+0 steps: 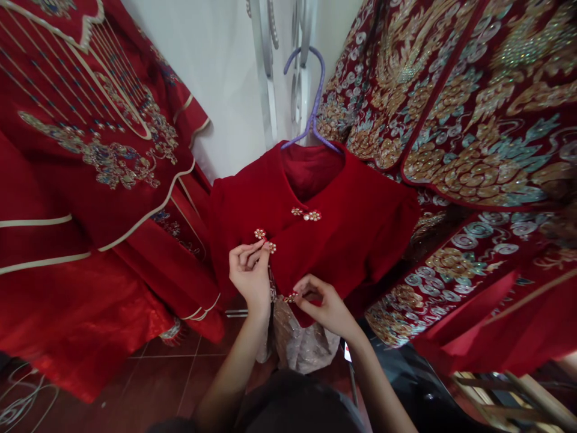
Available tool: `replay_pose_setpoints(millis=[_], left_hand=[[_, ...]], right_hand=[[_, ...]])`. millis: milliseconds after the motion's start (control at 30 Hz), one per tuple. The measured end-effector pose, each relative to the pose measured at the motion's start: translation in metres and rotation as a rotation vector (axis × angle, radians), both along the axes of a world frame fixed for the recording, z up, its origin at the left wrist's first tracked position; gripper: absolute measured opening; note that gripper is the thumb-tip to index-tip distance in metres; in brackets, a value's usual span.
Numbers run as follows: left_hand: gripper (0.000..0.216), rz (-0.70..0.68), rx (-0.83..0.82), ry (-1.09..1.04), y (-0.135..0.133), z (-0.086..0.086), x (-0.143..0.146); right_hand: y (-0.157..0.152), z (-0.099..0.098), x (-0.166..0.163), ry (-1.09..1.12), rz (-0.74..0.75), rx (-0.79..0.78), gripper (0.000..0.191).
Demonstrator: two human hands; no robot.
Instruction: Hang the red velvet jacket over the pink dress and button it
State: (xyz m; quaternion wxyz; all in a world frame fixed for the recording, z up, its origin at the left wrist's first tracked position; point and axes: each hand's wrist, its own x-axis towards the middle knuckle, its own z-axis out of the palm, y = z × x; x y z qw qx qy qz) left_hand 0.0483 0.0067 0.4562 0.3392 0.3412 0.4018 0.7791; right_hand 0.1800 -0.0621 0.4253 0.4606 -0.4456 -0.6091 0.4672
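In front of me a red jacket hangs on a purple hanger. Below its collar sits a jewelled flower clasp. My left hand pinches the front edge at a second flower clasp, thumb and finger together. Lower down, near the hem, my right hand has its thumb and fingertips closed on a small jewelled clasp. The fingers partly cover both of these clasps.
Embroidered red garments hang at the left and right. A white metal stand rises behind the hanger. Below the jacket is a clear plastic bag. White cables lie on the tiled floor.
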Motion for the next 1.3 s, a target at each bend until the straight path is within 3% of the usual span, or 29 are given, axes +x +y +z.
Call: replay_pose_setpoints(millis=[133, 233, 367, 500, 700, 833, 1067, 1200, 1300], left_hand=[[0.019, 0.150, 0.072, 0.275, -0.005, -0.005, -0.001], [0.011, 0.275, 0.181, 0.625, -0.003, 0.000, -0.005], [0.021, 0.177, 0.383, 1.128, 0.013, 0.033, -0.002], [0.021, 0.079, 0.512, 1.384, 0.038, 0.069, 0.006], [0.011, -0.139, 0.616, 1.440, 0.057, 0.086, 0.005], [0.006, -0.207, 0.605, 1.467, 0.059, 0.094, -0.001], [0.005, -0.411, 0.582, 1.323, 0.056, 0.113, -0.004], [0.003, -0.555, 0.580, 1.296, 0.055, 0.115, -0.006], [0.001, -0.580, 0.536, 1.307, 0.057, 0.113, -0.007]], right_hand=[[-0.001, 0.000, 0.001, 0.006, -0.010, -0.005, 0.009], [-0.002, 0.001, 0.006, 0.019, 0.009, 0.005, 0.011], [-0.004, 0.003, 0.013, 0.006, 0.079, 0.055, 0.014], [-0.008, 0.005, 0.020, -0.004, 0.078, 0.077, 0.017], [-0.014, 0.008, 0.029, -0.029, 0.028, 0.088, 0.018], [-0.017, 0.012, 0.031, -0.040, 0.010, 0.090, 0.016], [-0.023, 0.023, 0.035, 0.006, 0.120, 0.101, 0.018], [-0.025, 0.026, 0.036, -0.083, 0.082, 0.150, 0.013], [-0.023, 0.025, 0.033, -0.076, 0.023, 0.158, 0.005]])
